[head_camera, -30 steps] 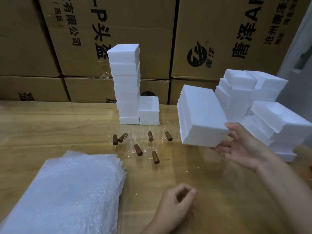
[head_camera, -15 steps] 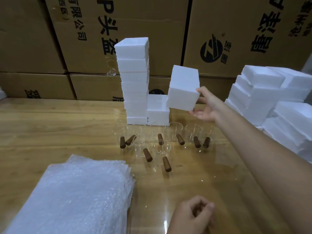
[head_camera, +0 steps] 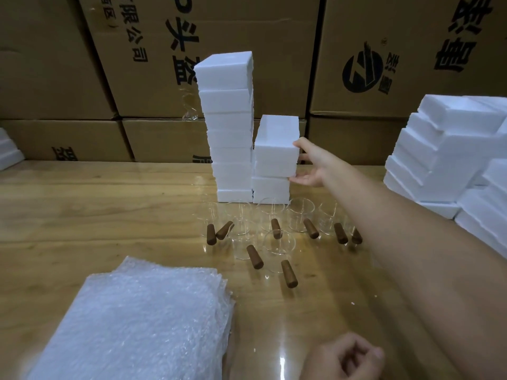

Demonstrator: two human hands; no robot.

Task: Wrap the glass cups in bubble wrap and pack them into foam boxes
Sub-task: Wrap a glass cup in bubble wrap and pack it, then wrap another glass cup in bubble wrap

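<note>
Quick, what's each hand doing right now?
Left hand: curled in a loose fist, holding nothing visible.
Right hand: gripping the foam box.

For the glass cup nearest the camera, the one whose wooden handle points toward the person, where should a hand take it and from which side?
Probably by the wooden handle, approached from the near side. It sticks out from the nearest glass cup toward the person with bare table around it, while other cups crowd the far side of the clear, slippery-looking wall. The left hand, a loose fist, lies closest; the right hand holds a foam box.
</note>
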